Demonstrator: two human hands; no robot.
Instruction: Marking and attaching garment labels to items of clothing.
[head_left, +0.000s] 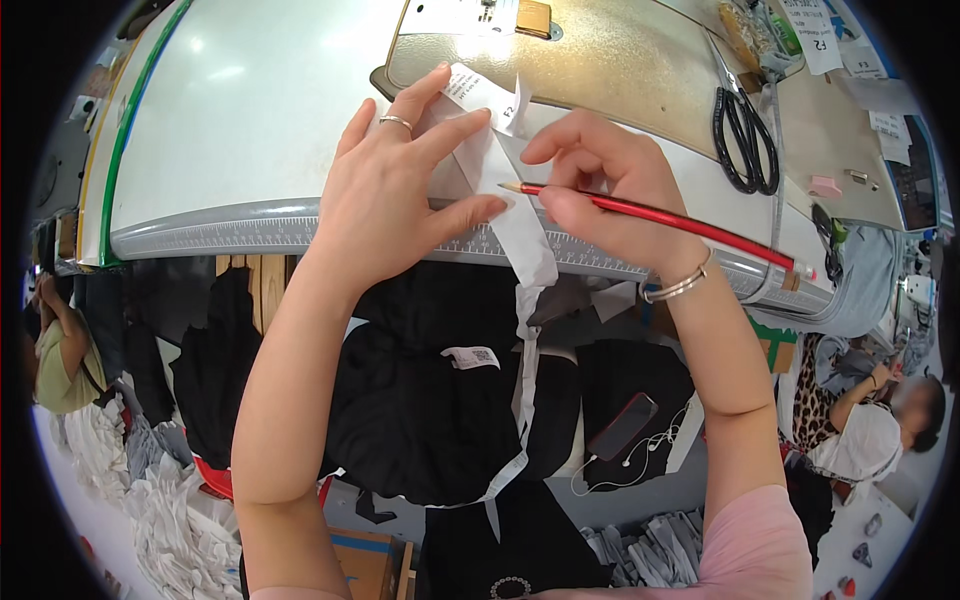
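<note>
A white label strip (499, 191) lies across the table's near edge, its top end bearing print. My left hand (397, 187) is spread flat at the strip, with fingertips on its printed part and the thumb near its side. Between the fingers of my right hand (615, 187) is a red pencil (675, 217) with an eraser end. The pencil's sharpened tip points left and rests at or just above the strip. From the table edge the long label ribbon (527, 390) hangs down over black fabric (420, 420) at my lap.
A ruler-marked grey edge (210, 234) runs along the table front. Black-handled scissors (742, 142) lie at the right, near a sewing machine plate (637, 67). Below, a phone (624, 426) with white earphones rests on black cloth. People sit at left (67, 345) and right (862, 435).
</note>
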